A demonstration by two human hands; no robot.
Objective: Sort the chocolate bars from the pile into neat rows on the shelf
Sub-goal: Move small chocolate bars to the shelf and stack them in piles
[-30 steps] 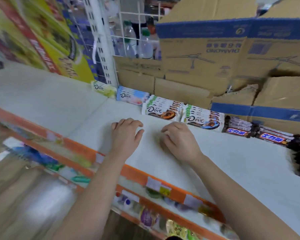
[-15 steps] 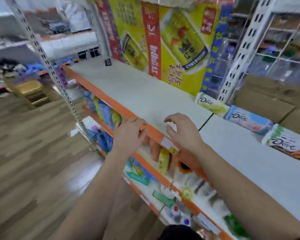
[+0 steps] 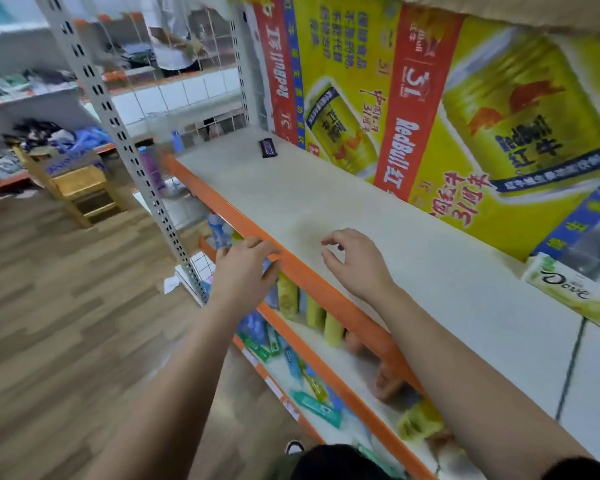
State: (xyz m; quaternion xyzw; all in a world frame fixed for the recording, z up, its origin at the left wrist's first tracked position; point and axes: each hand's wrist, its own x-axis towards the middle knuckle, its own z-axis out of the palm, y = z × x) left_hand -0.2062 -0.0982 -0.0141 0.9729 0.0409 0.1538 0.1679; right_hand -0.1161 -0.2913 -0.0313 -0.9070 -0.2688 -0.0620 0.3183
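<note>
The shelf [image 3: 326, 188] is backed by a RedBull poster [image 3: 413, 98]; a Dove bar [image 3: 568, 289] (cropped) lies on it; the left hand [image 3: 243, 271] is held straight-fingered, the right hand [image 3: 354, 265] loosely curled.

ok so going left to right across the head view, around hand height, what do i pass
white slotted upright → left hand → right hand → green Dove box. The dark bar at the shelf's far end lines up over the left hand, so I left it out.
</note>
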